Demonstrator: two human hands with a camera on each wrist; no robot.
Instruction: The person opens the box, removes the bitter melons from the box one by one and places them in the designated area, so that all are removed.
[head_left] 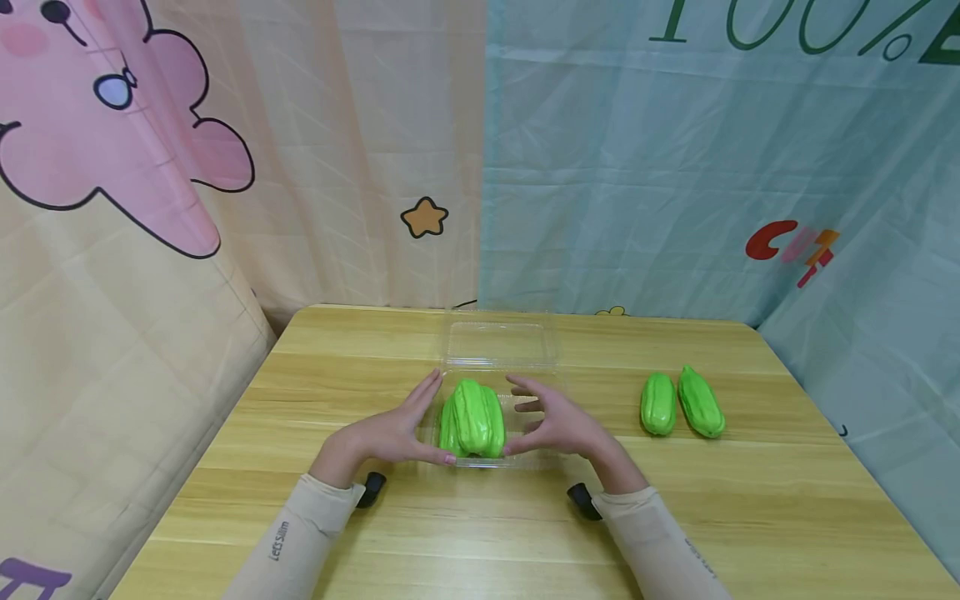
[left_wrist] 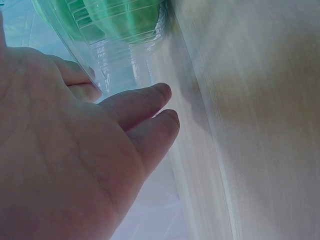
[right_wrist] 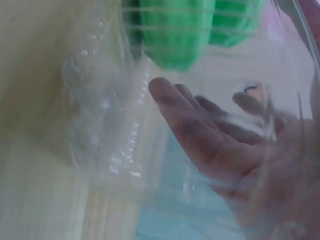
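Observation:
A clear plastic clamshell box (head_left: 480, 463) stands mid-table with its lid (head_left: 498, 343) swung open toward the back. Two or three ribbed green gourds (head_left: 471, 417) lie packed in its base. My left hand (head_left: 408, 425) lies against the box's left side, fingers straight, thumb at the front corner. My right hand (head_left: 551, 421) is at the box's right side with its fingers spread and relaxed. The left wrist view shows the left hand (left_wrist: 75, 150) beside the box wall (left_wrist: 120, 45). In the right wrist view, the right hand (right_wrist: 215, 140) shows through clear plastic (right_wrist: 105, 130) below a gourd (right_wrist: 175, 30).
Two more green gourds (head_left: 657, 403) (head_left: 701, 402) lie side by side on the wooden table (head_left: 480, 533), to the right of the box. Printed curtains hang close behind the table and along both sides.

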